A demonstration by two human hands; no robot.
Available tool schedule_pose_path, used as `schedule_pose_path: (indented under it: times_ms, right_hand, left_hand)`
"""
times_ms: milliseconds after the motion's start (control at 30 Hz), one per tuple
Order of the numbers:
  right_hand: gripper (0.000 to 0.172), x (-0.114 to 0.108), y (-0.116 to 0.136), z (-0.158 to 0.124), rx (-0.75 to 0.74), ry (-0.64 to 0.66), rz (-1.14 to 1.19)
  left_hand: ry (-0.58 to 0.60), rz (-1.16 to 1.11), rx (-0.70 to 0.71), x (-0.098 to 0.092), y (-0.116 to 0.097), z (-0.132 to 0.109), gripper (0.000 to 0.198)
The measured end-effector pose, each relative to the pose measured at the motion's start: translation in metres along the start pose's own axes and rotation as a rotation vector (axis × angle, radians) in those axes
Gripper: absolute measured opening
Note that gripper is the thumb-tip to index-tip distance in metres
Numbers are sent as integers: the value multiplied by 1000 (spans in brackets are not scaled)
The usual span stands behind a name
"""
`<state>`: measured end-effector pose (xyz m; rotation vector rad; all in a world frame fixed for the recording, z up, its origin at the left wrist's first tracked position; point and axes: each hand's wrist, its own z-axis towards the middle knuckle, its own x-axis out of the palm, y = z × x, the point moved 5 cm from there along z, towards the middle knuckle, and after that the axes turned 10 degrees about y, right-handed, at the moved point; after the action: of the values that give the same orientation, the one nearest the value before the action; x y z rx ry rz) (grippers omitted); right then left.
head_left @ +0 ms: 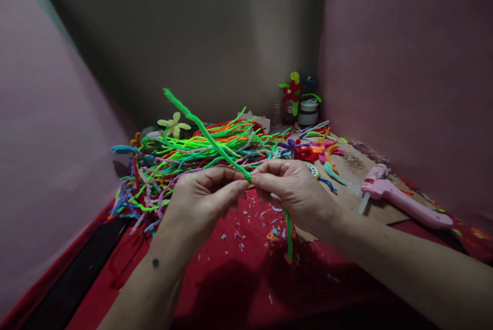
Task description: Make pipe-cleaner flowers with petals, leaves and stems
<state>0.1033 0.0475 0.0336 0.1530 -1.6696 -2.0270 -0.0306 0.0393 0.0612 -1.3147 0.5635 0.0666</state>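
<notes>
A bright green pipe cleaner [208, 136] is pinched between both hands above the red tabletop. One end slants up and left over the pile, and a green length hangs down below my right hand. My left hand [210, 191] is closed, its thumb and forefinger pressed on the green stem. Touching it fingertip to fingertip, my right hand [288, 186] pinches the stem at the same spot. Just behind the hands lies a heap of many-coloured pipe cleaners [200, 150]. A purple pipe-cleaner flower [290, 147] lies beyond my right hand.
A pink hot glue gun [404, 201] rests on cardboard [352, 181] at right. Pipe-cleaner flowers [292, 91] stand beside a grey-white jar [308, 113] at the back. Coloured fuzz scraps litter the red cloth [246, 278]. Pink panels [408, 73] rise at both sides.
</notes>
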Motion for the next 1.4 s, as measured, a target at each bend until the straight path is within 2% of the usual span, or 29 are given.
schedule_pose_path:
  times_ms: [100, 233, 400, 533, 633, 700, 800, 933, 1033, 1133, 1200, 1267, 1333, 1400]
  right_hand:
    - [17, -2, 1, 0, -16, -30, 16]
    - [17, -3, -1, 2, 66, -23, 78]
    - [15, -4, -5, 4, 88, 22, 116]
    - [17, -8, -4, 5, 97, 61, 52]
    - [17, -11, -4, 5, 129, 72, -20]
    - [15, -11, 2, 4, 81, 60, -143]
    - [12, -6, 17, -3, -92, 24, -432]
    - [13, 6, 34, -21, -395, -43, -898]
    - [15, 13, 37, -35, -604, -34, -1125]
    - [21, 19, 36, -47, -760, 25, -1290]
    - [24, 22, 36, -52, -821, 74, -1336]
    - [22, 21, 39, -55, -823, 83, -1289]
    - [18, 18, 44, -56, -761, 51, -1172]
    - [16, 14, 49, -55, -665, 17, -1010]
  left_hand:
    - [-48, 186, 158, 2, -9, -4, 9]
    - [-130, 606, 448, 7, -23, -9, 7]
    - [-270, 996, 637, 13, -26, -14, 15]
    - [-207, 1187, 804, 22, -25, -16, 17]
    - [-173, 1337, 857, 27, -27, -17, 15]
    - [-168, 1412, 866, 29, -30, -19, 17]
    - [-154, 1398, 764, 30, -39, -22, 21]
    - [-38, 1121, 429, 23, -50, -17, 18]
    - [140, 713, 78, 15, -48, -6, 18]
    - [334, 153, -304, 12, -36, -2, 13]
    - [426, -120, -452, 15, -31, -5, 10]
    - [499, -268, -515, 18, -28, -9, 14]
    - [538, -351, -517, 21, -26, -12, 20]
    - [523, -406, -484, 21, -26, -13, 20]
